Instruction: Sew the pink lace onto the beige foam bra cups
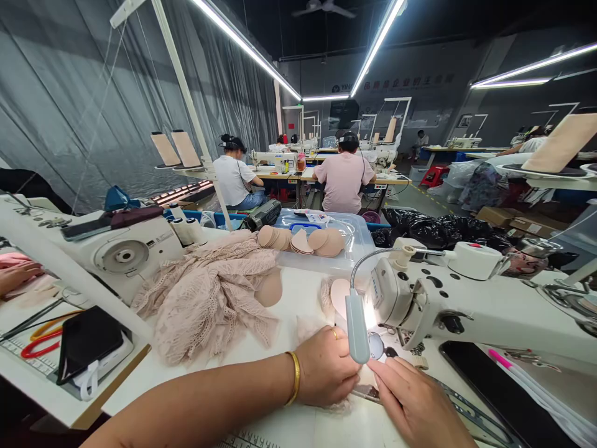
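Note:
My left hand [326,367], with a gold bangle and a ring, is closed on beige lace fabric [342,407] at the sewing machine [392,292]. Parts of the fabric show beyond and below the hand. My right hand [413,395] comes from the right, its fingertips close together at the fabric's edge, near the needle area. A grey gooseneck lamp [357,330] hides part of the fingertips and the needle. Just behind the hands lies a round beige pad [340,295] on lace. To the left is a loose heap of beige lace [209,298].
Stacked beige pads [326,241] lie on a clear plastic bin [361,249] at the back. A black phone [494,386] and tweezers lie right of my hand. Red-handled scissors [41,345] and another phone [91,342] sit left. Co-workers [345,180] sit ahead; another person's hand [18,274] shows far left.

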